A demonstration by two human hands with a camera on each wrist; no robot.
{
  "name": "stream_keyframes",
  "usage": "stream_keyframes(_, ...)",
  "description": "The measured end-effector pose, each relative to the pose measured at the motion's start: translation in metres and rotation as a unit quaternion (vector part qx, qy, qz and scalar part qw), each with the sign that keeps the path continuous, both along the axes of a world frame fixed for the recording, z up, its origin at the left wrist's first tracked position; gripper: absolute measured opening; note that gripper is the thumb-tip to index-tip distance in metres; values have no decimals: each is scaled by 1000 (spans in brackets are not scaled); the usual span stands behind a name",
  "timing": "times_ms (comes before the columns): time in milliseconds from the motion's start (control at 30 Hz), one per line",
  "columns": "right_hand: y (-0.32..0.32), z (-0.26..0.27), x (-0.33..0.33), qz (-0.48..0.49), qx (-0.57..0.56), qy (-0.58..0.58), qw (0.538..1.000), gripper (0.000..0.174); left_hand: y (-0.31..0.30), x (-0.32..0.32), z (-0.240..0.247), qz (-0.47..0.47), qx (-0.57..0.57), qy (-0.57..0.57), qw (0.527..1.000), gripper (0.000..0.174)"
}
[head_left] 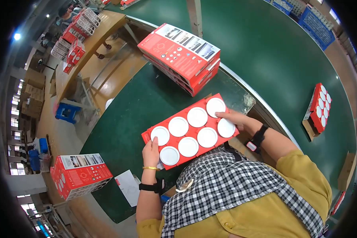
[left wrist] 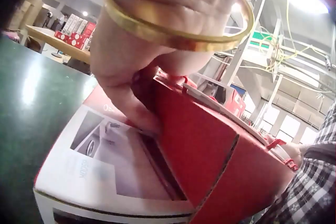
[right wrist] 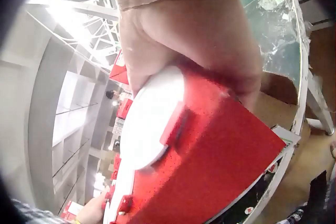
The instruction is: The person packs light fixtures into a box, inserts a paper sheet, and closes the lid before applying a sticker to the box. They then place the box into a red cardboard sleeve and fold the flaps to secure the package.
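Observation:
Both hands hold a red cardboard tray point(head_left: 192, 133) with white round discs set in two rows, tilted in front of the apron. At its left end, the left hand point(head_left: 150, 152) has its thumb on top near a disc; in the left wrist view its fingers point(left wrist: 139, 113) reach down between the red end wall point(left wrist: 199, 145) and a printed white carton point(left wrist: 105, 171). The right hand point(head_left: 234, 118) grips the opposite end, thumb across a corner disc point(head_left: 215, 107). In the right wrist view its palm covers that corner by a white disc point(right wrist: 152, 119), and the fingertips are hidden.
Stacked red printed boxes point(head_left: 180, 55) stand behind the tray on the green table point(head_left: 123, 119). Another box point(head_left: 83, 174) is at the left edge, near a white sheet point(head_left: 127, 187). A similar disc tray point(head_left: 319, 109) lies on the green surface to the right, past a metal rail point(head_left: 250, 89).

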State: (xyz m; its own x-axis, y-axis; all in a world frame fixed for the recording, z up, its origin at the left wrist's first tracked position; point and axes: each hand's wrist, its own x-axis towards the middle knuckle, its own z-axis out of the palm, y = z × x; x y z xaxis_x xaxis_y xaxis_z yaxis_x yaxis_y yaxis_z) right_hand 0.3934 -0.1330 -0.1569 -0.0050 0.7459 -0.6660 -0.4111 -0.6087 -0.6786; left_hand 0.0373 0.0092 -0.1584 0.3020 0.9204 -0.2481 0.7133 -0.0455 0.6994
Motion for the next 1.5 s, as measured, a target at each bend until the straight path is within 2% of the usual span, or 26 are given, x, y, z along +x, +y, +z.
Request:
stream_keyframes(133,-20,14,30,-52,-15,-2,999,52,-6,19,42,-30,-2,-76,997,46)
stream_keyframes(200,-43,4,56,-121,-29,37,992,40,-3,31,63,-47,-111,-152,981,45)
stream_keyframes(267,-68,15,69,-196,-36,68,978,31,6,44,72,-83,-146,-185,968,44)
stream_keyframes(333,-97,10,80,-252,-57,64,964,27,23,55,69,-154,-271,-268,912,42)
stream_keyframes(400,-123,5,80,-303,-59,84,948,25,55,65,44,-178,-131,-191,956,40)
stream_keyframes(433,-142,-18,90,-324,-41,130,936,26,73,67,34,-240,6,-52,969,43)
stream_keyframes(467,-155,-24,92,-323,-24,148,934,30,83,70,15,-237,8,-53,970,43)
stream_keyframes(533,-159,-8,76,-356,-26,123,926,37,96,74,-17,-303,-60,28,951,50)
stream_keyframes(567,-167,-21,80,-361,-2,142,922,42,90,81,-9,-291,-202,55,934,56)
stream_keyframes(600,-177,-31,82,-362,2,142,921,42,87,85,0,-322,-221,76,918,58)
stream_keyframes(667,-172,-6,67,-423,-10,120,898,41,81,77,8,-348,-247,138,894,64)
stream_keyframes(700,-163,14,57,-452,-38,107,885,39,88,58,-18,-344,-222,102,907,76)
stream_keyframes(733,-169,4,60,-454,-35,109,884,39,89,45,-14,-346,-219,104,907,76)
stream_keyframes(800,-184,-29,70,-406,-20,104,908,37,86,24,0,-266,-237,90,930,81)
stream_keyframes(867,-190,-44,71,-417,-37,97,903,37,79,2,32,-265,-258,54,927,80)
stream_keyframes(933,-203,-61,71,-373,6,145,916,40,73,-24,81,-339,-81,161,923,78)
stream_keyframes(967,-185,-21,47,-400,-6,126,908,44,71,-39,102,-336,-11,139,931,77)
stream_keyframes(1000,-189,-25,43,-398,-4,128,909,44,70,-55,117,-333,59,116,934,76)
stream_keyframes(1033,-193,-24,38,-393,11,132,910,46,68,-66,125,-336,176,108,919,74)
stream_keyframes(1067,-196,-22,31,-389,26,136,911,48,56,-71,138,-303,274,159,899,71)
stream_keyframes(1133,-206,-30,24,-414,4,121,902,43,48,-85,118,-271,450,158,836,69)
stream_keyframes(1200,-231,-55,31,-388,27,130,912,39,36,-102,81,-269,439,167,841,69)
stream_keyframes(1267,-242,-51,29,-379,39,151,912,38,21,-115,38,-343,355,241,835,68)
stream_keyframes(1333,-244,-44,29,-368,54,174,912,37,-2,-106,25,-354,314,201,857,62)
stream_keyframes(1433,-244,-39,31,-385,33,166,907,38,-36,-47,11,-235,323,77,914,56)
stream_keyframes(1500,-243,-44,41,-358,75,160,917,38,-58,9,4,-233,299,56,924,77)
